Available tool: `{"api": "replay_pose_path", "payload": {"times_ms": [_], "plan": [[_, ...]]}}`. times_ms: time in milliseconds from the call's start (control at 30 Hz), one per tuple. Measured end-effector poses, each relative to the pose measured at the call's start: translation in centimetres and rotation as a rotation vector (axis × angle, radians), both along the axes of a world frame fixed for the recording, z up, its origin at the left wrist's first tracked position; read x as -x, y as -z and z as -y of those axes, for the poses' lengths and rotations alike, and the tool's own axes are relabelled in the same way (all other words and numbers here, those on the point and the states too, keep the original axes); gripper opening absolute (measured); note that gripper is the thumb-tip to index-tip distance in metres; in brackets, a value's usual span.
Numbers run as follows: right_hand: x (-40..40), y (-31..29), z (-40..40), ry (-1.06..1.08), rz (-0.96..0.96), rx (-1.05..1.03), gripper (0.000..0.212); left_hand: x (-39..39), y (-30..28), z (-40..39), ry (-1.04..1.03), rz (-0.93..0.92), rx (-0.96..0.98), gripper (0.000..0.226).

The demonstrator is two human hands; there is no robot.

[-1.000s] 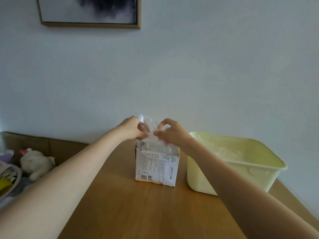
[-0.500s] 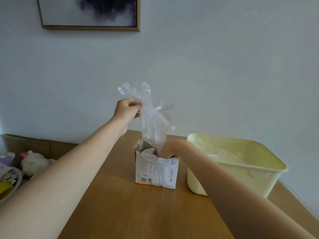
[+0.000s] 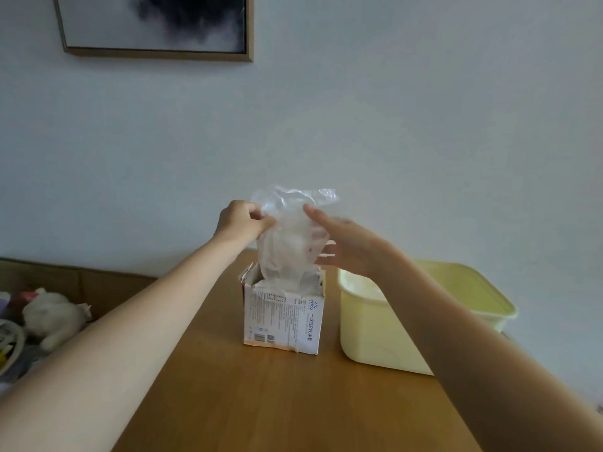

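A clear plastic glove (image 3: 287, 243) hangs above a torn-open white cardboard glove box (image 3: 284, 318) standing on the wooden table (image 3: 277, 402). My left hand (image 3: 239, 223) pinches the glove's upper left edge. My right hand (image 3: 349, 246) is at the glove's right side with thumb and fingers stretched out; the fingertips lie against or behind the film, and I cannot tell whether they are inside it. More crumpled clear plastic shows in the box's open top.
A pale yellow plastic tub (image 3: 375, 331) stands just right of the box, near the wall. A white plush toy (image 3: 52, 313) and clutter lie off the table at the left. A framed picture (image 3: 156, 27) hangs on the wall above.
My left hand has come down with the glove from its raised position. My right hand has lifted off the box top and now reaches the glove's right side.
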State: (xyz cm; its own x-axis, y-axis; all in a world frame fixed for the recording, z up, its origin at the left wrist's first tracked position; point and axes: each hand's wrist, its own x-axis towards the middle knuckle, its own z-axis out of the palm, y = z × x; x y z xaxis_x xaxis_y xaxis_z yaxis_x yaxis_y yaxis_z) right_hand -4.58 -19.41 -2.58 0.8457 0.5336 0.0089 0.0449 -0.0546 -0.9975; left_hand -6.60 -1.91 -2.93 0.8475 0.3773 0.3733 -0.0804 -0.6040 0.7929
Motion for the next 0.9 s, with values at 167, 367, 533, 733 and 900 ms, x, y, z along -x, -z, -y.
{"api": "replay_pose_path", "payload": {"times_ms": [167, 367, 533, 733, 900], "plan": [[-2.3, 0.4, -0.8, 0.446, 0.196, 0.021, 0.025, 0.2, 0.4, -0.3, 0.024, 0.041, -0.125, 0.011], [-3.2, -0.9, 1.3, 0.842, 0.444, -0.141, 0.032, 0.1, 2.3, 0.8, -0.038, 0.205, -0.479, 0.010], [-3.5, -0.1, 1.3, 0.746, 0.465, -0.136, 0.035, -0.4, 3.7, 1.6, 0.205, -0.099, -0.844, 0.014], [-3.1, 0.6, 1.2, 0.641, 0.409, -0.166, 0.034, -1.5, 3.5, 2.0, 0.391, -0.591, -0.934, 0.030], [-2.9, 0.6, 1.4, 0.592, 0.410, -0.090, 0.035, -2.2, 3.2, 3.0, 0.360, -0.785, -0.860, 0.053]]}}
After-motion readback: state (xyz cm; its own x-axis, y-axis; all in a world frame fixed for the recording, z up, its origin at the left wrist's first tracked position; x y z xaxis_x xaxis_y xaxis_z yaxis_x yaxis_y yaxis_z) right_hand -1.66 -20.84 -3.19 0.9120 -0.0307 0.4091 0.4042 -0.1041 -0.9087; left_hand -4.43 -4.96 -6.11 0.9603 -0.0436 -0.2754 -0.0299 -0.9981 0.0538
